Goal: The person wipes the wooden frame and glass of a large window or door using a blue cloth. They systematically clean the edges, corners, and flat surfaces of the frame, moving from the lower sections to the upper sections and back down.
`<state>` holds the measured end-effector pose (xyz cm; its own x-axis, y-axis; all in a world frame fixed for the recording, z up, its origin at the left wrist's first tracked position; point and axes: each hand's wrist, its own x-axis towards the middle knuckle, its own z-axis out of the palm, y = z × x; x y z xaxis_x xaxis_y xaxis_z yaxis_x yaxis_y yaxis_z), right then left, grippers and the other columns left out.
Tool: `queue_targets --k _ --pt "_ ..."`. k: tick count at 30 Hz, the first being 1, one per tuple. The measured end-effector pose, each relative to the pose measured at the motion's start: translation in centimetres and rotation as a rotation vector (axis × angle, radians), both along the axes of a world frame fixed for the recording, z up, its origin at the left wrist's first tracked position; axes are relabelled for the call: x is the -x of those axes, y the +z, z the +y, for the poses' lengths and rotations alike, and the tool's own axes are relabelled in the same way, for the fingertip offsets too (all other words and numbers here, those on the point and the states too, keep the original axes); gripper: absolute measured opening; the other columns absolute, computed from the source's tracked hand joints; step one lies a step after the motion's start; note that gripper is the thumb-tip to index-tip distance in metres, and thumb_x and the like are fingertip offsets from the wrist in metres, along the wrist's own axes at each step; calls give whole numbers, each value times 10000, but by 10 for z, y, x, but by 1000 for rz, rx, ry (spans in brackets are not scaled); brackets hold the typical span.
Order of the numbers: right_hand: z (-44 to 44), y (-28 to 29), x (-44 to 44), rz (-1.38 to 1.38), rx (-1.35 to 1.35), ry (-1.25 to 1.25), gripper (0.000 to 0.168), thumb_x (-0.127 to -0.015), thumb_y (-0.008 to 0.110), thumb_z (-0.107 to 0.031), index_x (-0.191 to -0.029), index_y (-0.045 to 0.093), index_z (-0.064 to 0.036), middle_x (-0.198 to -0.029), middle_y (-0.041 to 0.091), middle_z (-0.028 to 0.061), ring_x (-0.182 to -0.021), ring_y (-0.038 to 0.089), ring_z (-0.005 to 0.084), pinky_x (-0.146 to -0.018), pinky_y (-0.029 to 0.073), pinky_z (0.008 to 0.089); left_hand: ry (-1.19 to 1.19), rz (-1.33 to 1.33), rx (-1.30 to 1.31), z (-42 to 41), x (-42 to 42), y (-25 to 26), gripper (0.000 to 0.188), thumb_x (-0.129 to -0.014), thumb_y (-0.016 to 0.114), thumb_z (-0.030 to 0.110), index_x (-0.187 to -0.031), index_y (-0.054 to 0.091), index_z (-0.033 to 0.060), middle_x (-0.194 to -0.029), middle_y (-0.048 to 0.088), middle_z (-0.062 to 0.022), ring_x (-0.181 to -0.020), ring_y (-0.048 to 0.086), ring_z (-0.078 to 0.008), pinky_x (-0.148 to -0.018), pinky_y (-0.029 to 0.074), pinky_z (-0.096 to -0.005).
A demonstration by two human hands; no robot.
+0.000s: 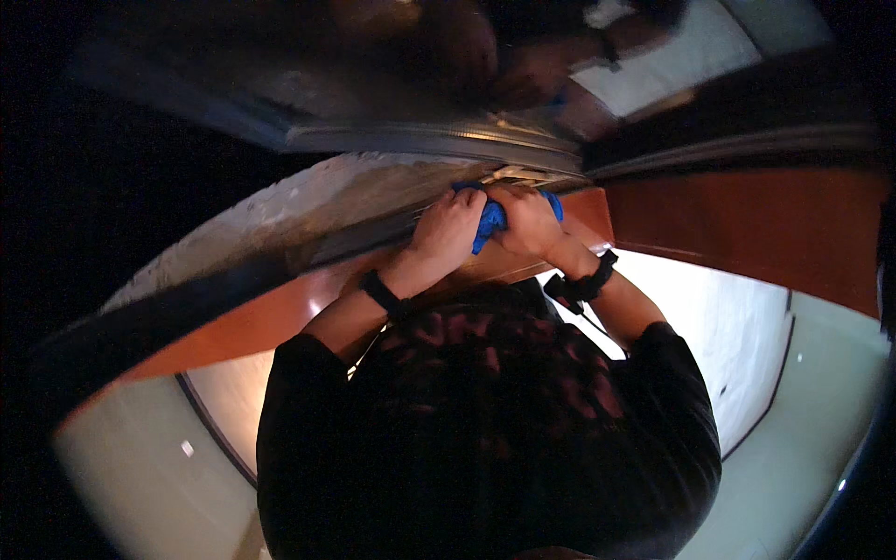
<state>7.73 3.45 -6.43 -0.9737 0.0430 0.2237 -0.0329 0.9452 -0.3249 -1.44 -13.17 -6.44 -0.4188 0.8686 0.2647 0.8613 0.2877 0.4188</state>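
A crumpled blue cloth (491, 222) is bunched between my two hands, close in front of my chest. My left hand (451, 225) grips its left side, with the fingers curled. Around the other side of the cloth my right hand (526, 218) is closed, and a bit of blue shows beyond its outer edge. Both hands are over the edge of a reddish-brown panel (588, 210), beside a dark frame. Each wrist wears a black band. The fingertips are partly hidden.
A dark glossy panel (392, 77) with reflections of arms stands just beyond the hands, with a ribbed metal strip (448, 136) along its lower edge. A grey, worn surface (280, 203) lies at the left. A reddish-brown panel (735, 238) extends right.
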Motion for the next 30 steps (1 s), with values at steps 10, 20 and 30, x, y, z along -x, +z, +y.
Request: queue_targets --k 10,20,30 --pt "-110 4 59 -338 -196 274 558 -671 710 -177 -1188 563 -27 -1116 650 210 -1081 606 398 -944 485 501 345 -109 106 -119 6 -7 468 -699 637 -35 -1145 510 31 -1102 623 -201 -1093 575 -401 -879 514 -488" --pt "-176 -11 90 -255 -296 296 469 -673 694 -138 -1102 589 16 -1064 653 240 -1059 605 415 -896 463 574 604 13 82 -166 4 -51 561 -777 630 79 -1314 476 41 -1355 541 -155 -1117 605 -360 -874 544 -452" --pt "-220 -24 125 -165 -319 439 426 -675 701 -156 -1057 625 18 -891 677 226 -884 663 406 -790 510 537 663 -41 -12 -212 -30 -33 806 -787 672 228 -1447 316 -67 -1439 413 -324 -1018 625 -492 -813 573 -471"
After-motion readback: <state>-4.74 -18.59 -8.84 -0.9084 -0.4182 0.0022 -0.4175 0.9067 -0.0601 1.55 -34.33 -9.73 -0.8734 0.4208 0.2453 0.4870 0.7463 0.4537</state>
